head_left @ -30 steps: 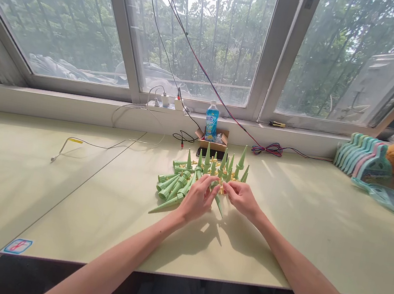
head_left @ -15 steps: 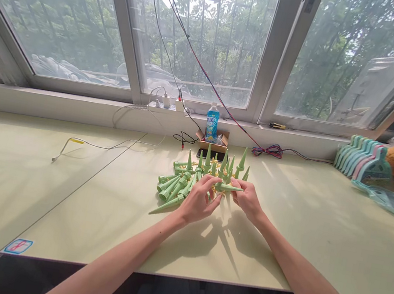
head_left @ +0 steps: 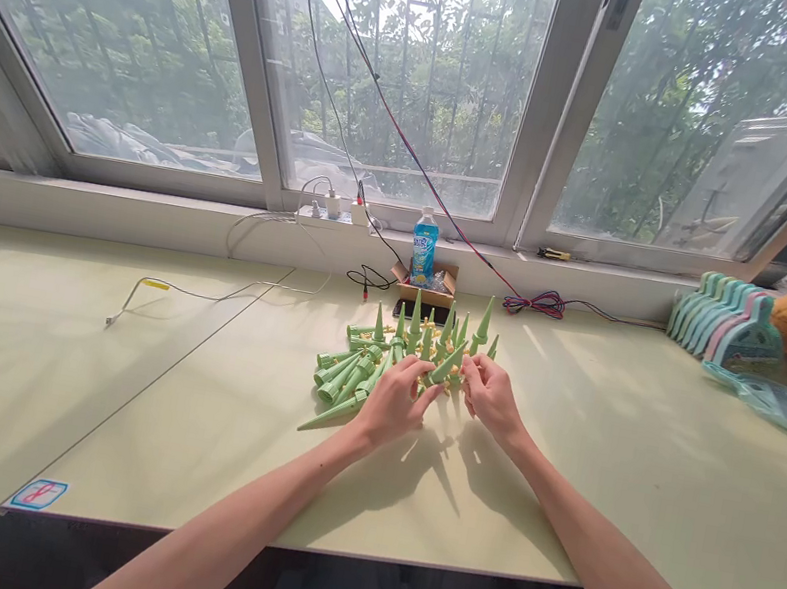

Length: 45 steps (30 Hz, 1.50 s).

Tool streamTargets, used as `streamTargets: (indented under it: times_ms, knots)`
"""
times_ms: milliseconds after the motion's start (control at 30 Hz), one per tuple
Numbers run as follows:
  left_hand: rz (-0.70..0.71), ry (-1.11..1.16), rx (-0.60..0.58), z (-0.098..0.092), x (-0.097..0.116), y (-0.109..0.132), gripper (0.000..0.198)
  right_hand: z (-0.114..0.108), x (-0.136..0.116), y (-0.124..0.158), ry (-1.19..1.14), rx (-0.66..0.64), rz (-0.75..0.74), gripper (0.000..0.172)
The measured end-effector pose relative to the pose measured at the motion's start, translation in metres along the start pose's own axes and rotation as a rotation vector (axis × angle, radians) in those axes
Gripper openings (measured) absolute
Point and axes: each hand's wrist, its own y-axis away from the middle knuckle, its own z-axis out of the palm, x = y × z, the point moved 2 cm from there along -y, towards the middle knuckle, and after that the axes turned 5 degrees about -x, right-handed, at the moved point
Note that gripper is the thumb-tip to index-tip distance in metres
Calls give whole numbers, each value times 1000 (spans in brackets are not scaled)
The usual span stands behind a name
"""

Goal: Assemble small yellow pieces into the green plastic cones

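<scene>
My left hand (head_left: 390,404) is closed on a green plastic plant-watering spike (head_left: 449,362), pinched near its wide capped end. The spike's point tilts up and to the right. Just right of it, my right hand (head_left: 495,400) has its fingers pressed together; what they hold, if anything, is too small to make out. Behind my hands, several more green spikes (head_left: 416,324) stand point up among small yellow parts (head_left: 434,326). Left of my left hand lies a pile of loose green spikes (head_left: 347,375), partly hidden by that hand.
A blue-labelled bottle (head_left: 424,247) stands in a small cardboard box (head_left: 427,293) at the back. A bundled cable (head_left: 536,302) and a white cable (head_left: 211,295) lie on the table (head_left: 635,479). Pastel hanger-like plastic pieces (head_left: 730,324) stand at far right.
The spike in my left hand has turned from lying level to pointing up and right. My right hand has come off its tip and stays close beside it.
</scene>
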Motion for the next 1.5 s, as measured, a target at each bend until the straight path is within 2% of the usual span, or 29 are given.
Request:
streamTargets:
  times_ms: [167, 367, 533, 767, 967, 1167, 1500]
  knots:
    - [-27, -26, 24, -1, 1, 0, 20, -1, -4, 2, 108, 26, -27, 52]
    - [-40, -15, 25, 0, -1, 0, 22, 1, -5, 3, 79, 43, -39, 60]
    - [-59, 93, 33, 1, -2, -1, 21, -1, -3, 2, 88, 112, -80, 51]
    - [-114, 232, 19, 1, -2, -3, 24, 4, -6, 5, 112, -35, -128, 40]
    - [-24, 192, 14, -1, 0, -2, 18, 5, -8, 6, 186, -57, -225, 33]
    - [71, 102, 97, -1, -1, -1, 19, 6, -10, 8, 293, -77, -284, 30]
    - [175, 81, 136, -2, 2, -1, 17, 7, -12, 10, 302, -68, -316, 28]
